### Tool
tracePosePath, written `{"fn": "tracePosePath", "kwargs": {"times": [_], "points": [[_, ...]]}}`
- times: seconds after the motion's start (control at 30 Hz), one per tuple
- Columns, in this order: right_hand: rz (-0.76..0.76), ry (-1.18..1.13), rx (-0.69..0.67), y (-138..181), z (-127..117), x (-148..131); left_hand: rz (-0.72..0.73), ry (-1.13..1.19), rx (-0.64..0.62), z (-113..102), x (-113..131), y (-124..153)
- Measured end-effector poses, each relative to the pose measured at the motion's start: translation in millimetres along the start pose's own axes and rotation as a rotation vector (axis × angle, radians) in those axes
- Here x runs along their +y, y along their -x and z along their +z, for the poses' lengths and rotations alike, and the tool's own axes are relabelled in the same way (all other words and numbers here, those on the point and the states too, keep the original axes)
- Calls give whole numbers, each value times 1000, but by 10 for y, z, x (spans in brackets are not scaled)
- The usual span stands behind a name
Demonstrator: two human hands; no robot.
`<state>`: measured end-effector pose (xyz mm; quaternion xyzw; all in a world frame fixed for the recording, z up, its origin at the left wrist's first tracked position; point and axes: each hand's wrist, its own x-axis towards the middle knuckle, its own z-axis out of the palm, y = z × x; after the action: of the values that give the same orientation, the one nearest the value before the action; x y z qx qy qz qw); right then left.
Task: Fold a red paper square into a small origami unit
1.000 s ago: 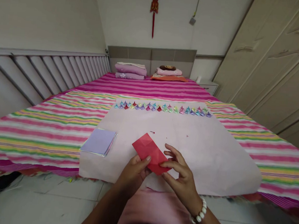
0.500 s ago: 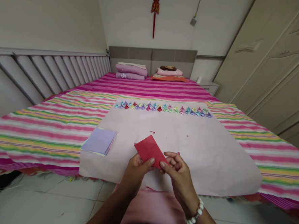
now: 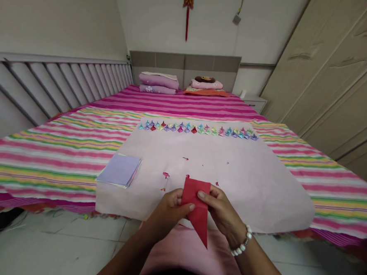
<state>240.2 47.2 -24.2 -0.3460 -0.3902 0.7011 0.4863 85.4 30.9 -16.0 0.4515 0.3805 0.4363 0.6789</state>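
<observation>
- A large pale pink sheet [image 3: 255, 187] lay spread over the striped bedcover [image 3: 55, 146].
- A row of small folded paper shapes [image 3: 198, 129] ran along the sheet's far edge.
- A stack of lilac paper squares [image 3: 119, 170] sat at the sheet's left edge.
- Folded bedding [image 3: 158, 83] was piled by the headboard [image 3: 184, 65].
- A red knotted ornament [image 3: 188, 5] hung on the wall.
- Wardrobe doors [image 3: 337, 68] stood to the right.
</observation>
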Motion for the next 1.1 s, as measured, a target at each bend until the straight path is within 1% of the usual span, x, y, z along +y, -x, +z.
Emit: {"fn": "tracePosePath", "kwargs": {"times": [0.07, 0.1, 0.17, 0.23, 0.27, 0.4, 0.47, 0.6, 0.7, 0.77, 0.83, 0.87, 0.93, 1.0, 1.1], "points": [[7, -18, 9, -12, 5, -11, 19, 13, -6, 17, -11, 8], [1, -26, 27, -14, 7, -4, 41, 19, 28, 16, -20, 11], [-12, -32, 60, -10, 7, 23, 89, -6, 146, -2, -43, 19], [-22, -20, 80, -3, 1, 52, 132, -92, 251, -35, -62, 38], [-29, -5, 87, 1, -4, 64, 147, -159, 272, -52, -68, 50], [-90, 78, 99, 11, -32, 71, 273, -443, 261, -94, -66, 85], [-120, 104, 84, 21, -44, 51, 316, -492, 271, -99, -57, 81], [-172, 183, 40, 44, -68, 2, 264, -421, 315, -114, -53, 50], [-214, 251, -5, 38, -91, -26, 235, -413, 308, -139, -64, 39], [-284, 311, 23, 21, -105, -47, 225, -394, 288, -151, -71, 38], [-362, 395, 62, 2, -114, -78, 195, -323, 267, -153, -73, 35], [-383, 437, 59, -6, -115, -98, 172, -284, 254, -152, -73, 31], [-360, 503, -7, -16, -110, -144, 130, -225, 229, -146, -69, 21], [-294, 533, -62, -25, -97, -188, 159, -234, 230, -142, -67, 10], [-224, 530, -40, -47, -76, -219, 215, -287, 250, -140, -74, -2]]}}
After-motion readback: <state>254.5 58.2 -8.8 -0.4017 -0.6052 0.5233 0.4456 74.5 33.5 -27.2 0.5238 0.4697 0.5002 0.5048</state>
